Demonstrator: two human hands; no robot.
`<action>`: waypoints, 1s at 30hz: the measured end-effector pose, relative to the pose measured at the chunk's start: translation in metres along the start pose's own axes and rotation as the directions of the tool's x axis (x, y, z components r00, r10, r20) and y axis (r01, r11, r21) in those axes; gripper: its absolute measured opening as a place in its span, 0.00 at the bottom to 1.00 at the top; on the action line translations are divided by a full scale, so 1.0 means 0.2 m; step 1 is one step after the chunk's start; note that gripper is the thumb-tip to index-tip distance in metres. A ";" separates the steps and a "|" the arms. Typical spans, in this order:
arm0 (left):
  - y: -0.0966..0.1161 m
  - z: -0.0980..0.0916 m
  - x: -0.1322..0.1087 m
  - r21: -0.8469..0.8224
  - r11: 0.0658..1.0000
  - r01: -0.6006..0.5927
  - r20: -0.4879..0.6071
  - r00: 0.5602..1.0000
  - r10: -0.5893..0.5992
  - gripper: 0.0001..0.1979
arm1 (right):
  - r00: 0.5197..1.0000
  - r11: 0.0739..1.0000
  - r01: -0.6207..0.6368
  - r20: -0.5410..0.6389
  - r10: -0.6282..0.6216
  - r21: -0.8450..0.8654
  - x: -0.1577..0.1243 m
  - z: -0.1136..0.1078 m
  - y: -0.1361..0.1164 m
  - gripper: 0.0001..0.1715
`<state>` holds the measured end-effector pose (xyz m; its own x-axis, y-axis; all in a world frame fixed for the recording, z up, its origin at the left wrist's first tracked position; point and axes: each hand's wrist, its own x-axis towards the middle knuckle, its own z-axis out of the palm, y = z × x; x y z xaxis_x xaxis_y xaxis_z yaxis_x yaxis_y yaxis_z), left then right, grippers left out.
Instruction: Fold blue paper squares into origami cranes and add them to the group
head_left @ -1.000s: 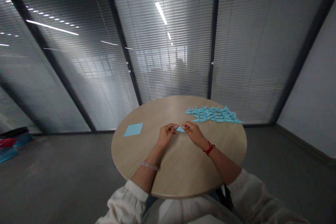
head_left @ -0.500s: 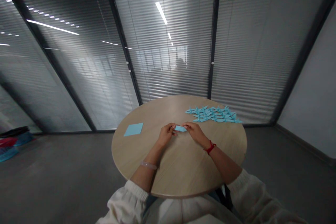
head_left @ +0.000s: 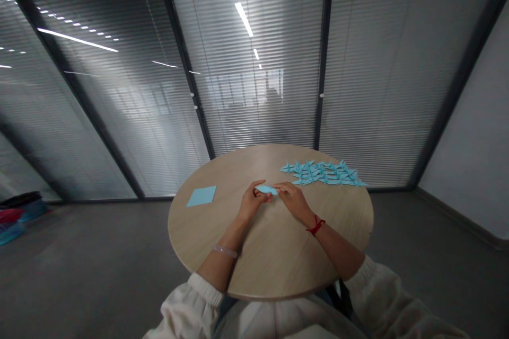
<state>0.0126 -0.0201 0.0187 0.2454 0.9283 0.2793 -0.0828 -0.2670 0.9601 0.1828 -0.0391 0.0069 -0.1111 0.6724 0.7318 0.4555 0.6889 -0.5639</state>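
A small folded piece of light blue paper point(head_left: 267, 189) is held between both hands just above the round wooden table point(head_left: 222, 267). My left hand point(head_left: 253, 201) pinches its left end, fingers curled closed. My right hand point(head_left: 292, 199) pinches the right end; a red cord sits on that wrist. A flat square stack of blue paper point(head_left: 202, 196) lies to the left of my hands. Several finished blue folded paper figures point(head_left: 323, 172) lie in rows at the far right of the table.
Glass partitions with blinds and dark frames stand right behind the table. Grey floor surrounds it. Dark and red-blue bags point(head_left: 18, 211) lie on the floor at far left. A white wall runs along the right.
The folded paper has lifted slightly and shifted left between my fingers. My left fingers have closed further over its left end. Both forearms stay where they were.
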 end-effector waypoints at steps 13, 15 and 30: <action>0.03 0.01 0.00 0.036 0.999 0.002 -0.096 0.995 0.002 0.27 | 0.994 0.994 0.108 -0.004 -0.108 -0.036 0.00 0.01 0.03 0.14; 0.03 0.01 0.00 0.039 0.999 -0.001 -0.097 0.995 0.004 0.27 | 0.994 0.993 0.112 -0.012 -0.113 -0.033 0.00 0.01 0.03 0.13; 0.00 0.01 -0.01 0.002 0.997 0.080 0.055 0.995 -0.080 0.27 | 0.995 0.986 0.096 -0.022 -0.099 -0.135 0.00 0.02 0.04 0.04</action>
<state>0.0150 -0.0222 0.0187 0.3037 0.9312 0.2015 -0.0608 -0.1921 0.9795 0.1826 -0.0326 0.0005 -0.1365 0.5945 0.7924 0.5575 0.7073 -0.4347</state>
